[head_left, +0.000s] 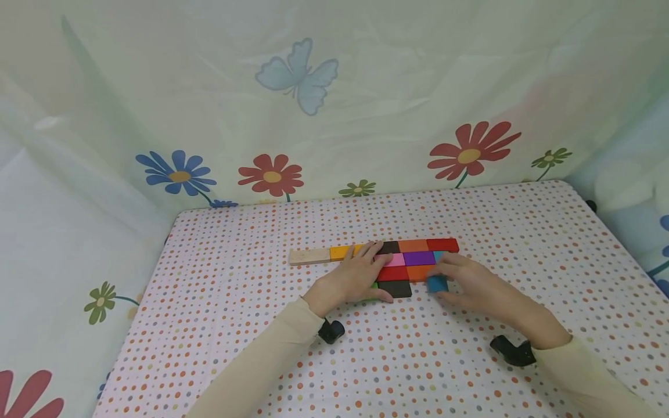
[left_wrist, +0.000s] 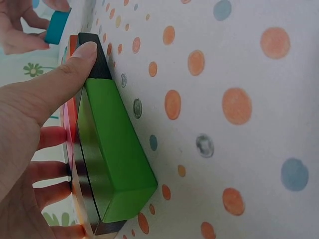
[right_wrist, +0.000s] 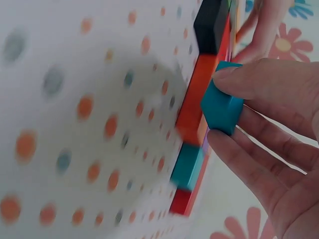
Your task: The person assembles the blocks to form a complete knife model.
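Observation:
Several coloured wooden blocks lie in touching rows on the table. My left hand (head_left: pixel 351 278) rests across their left part, with the thumb on a black block (left_wrist: pixel 94 57) beside a green block (left_wrist: pixel 124 149). Its other fingers reach over the rows near a pink block (head_left: pixel 396 259). Between thumb and fingers, my right hand (head_left: pixel 478 287) pinches a small teal block (right_wrist: pixel 223 107), raised off the table at the right end of the rows. An orange block (head_left: pixel 417 274) sits close to it. Another teal block (right_wrist: pixel 188 167) stands in the row with the purple block (head_left: pixel 419 258).
The back row has a plain wood block (head_left: pixel 309 256) at its left end and a red block (head_left: pixel 442 245) at its right end. A dotted cloth (head_left: pixel 235 325) covers the table. Behind it hangs a flowered curtain (head_left: pixel 376 104).

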The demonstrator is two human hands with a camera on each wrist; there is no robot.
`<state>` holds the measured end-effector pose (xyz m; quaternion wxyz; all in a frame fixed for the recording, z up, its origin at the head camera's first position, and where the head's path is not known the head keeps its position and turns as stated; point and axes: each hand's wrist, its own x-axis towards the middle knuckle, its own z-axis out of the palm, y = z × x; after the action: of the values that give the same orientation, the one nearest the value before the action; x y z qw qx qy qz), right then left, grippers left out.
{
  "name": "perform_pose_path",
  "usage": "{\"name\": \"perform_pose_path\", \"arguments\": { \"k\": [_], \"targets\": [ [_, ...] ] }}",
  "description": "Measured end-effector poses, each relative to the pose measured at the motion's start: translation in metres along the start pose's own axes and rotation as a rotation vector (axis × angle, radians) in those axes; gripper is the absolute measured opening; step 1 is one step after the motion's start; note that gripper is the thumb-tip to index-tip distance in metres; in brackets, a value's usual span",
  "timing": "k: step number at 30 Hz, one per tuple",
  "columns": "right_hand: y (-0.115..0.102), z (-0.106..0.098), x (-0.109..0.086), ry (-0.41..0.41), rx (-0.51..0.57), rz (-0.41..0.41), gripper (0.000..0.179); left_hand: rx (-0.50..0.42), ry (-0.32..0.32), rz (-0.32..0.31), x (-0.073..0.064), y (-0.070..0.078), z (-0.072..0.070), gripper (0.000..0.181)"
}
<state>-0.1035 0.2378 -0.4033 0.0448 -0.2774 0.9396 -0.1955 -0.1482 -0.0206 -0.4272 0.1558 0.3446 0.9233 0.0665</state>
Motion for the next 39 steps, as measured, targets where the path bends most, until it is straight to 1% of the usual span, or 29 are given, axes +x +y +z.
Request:
{"name": "perform_pose_path", "arguments": {
  "k": [5,10,13,18,24,33,39],
  "targets": [
    [-0.008,0.005,0.008,0.027,-0.016,-0.088,0.034,0.012,0.002,-0.006,0.000,0.000,0.000,0.092],
    [-0.013,0.012,0.014,0.028,-0.063,-0.144,0.033,0.004,-0.002,-0.005,0.000,0.000,0.000,0.091],
    [-0.013,0.016,0.016,0.025,-0.092,-0.161,0.034,-0.004,-0.008,-0.001,-0.001,0.001,0.000,0.091],
    [-0.012,0.021,0.017,0.040,-0.135,-0.171,0.034,-0.004,-0.006,0.001,0.000,0.000,0.001,0.090],
    [-0.011,0.024,0.017,0.042,-0.159,-0.186,0.033,-0.009,-0.007,-0.004,-0.001,-0.001,0.000,0.090],
    [-0.013,0.027,0.018,0.039,-0.173,-0.158,0.033,0.007,-0.004,-0.009,0.000,0.000,0.000,0.090],
    [-0.014,0.029,0.017,0.057,-0.185,-0.164,0.035,0.003,-0.007,-0.009,-0.001,0.000,0.000,0.090]
  ]
}}
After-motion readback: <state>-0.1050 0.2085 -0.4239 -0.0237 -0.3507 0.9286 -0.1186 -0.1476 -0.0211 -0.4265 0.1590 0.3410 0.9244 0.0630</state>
